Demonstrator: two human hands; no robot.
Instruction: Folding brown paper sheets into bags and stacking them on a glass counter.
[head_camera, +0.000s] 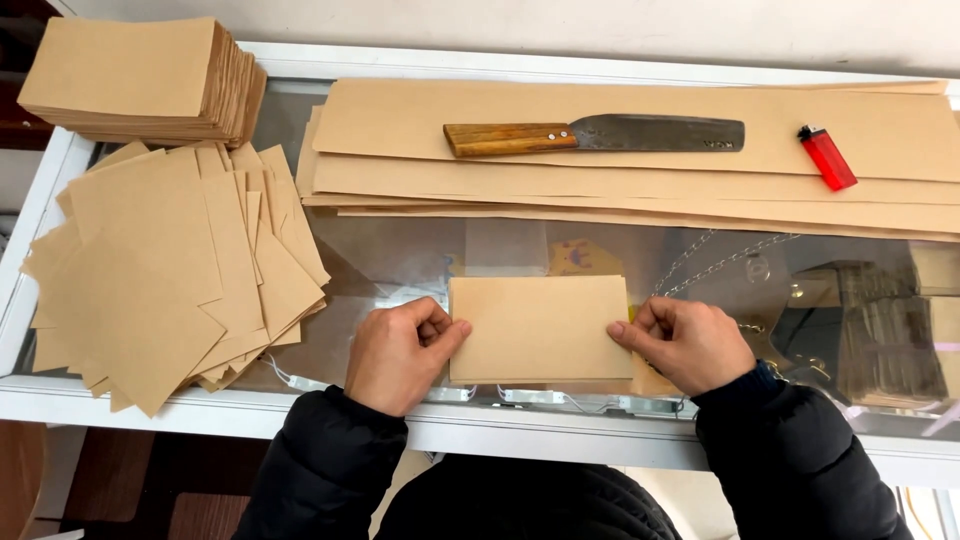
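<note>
Both forearms are cut off by the frame's lower edge, and objects under the glass counter top (400, 255) blur behind reflections. A flat rectangular brown paper piece (538, 328) lies between the hands: the left hand (398, 352) pinches its left edge with thumb and curled fingers, the right hand (686, 342) its right edge.

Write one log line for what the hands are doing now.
left hand: pinches paper piece | right hand: pinches other edge | paper: flat on glass counter | knife, lighter: on long sheets
</note>
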